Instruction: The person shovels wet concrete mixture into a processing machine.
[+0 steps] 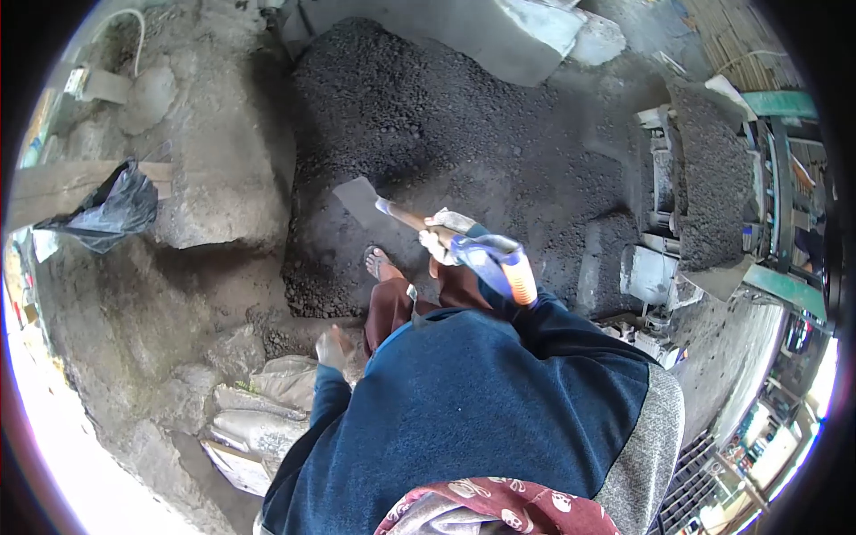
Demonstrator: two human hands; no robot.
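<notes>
My right hand (443,234) grips the wooden shaft of a shovel (397,214) just behind its grey blade (358,198). The blade points at the foot of a dark gravel pile (401,107). The shovel's orange and blue D-handle (501,266) lies against my blue sleeve. My left hand (332,348) hangs beside my left leg, dusty, holding nothing, fingers loosely apart. My sandalled foot (379,264) stands on the dark gravel below the blade.
A metal block machine (695,196) loaded with dark mix stands at the right. Rough concrete lumps (214,178) border the pile on the left, with a black plastic bag (111,209) on a plank. Grey sacks (267,410) lie by my left side.
</notes>
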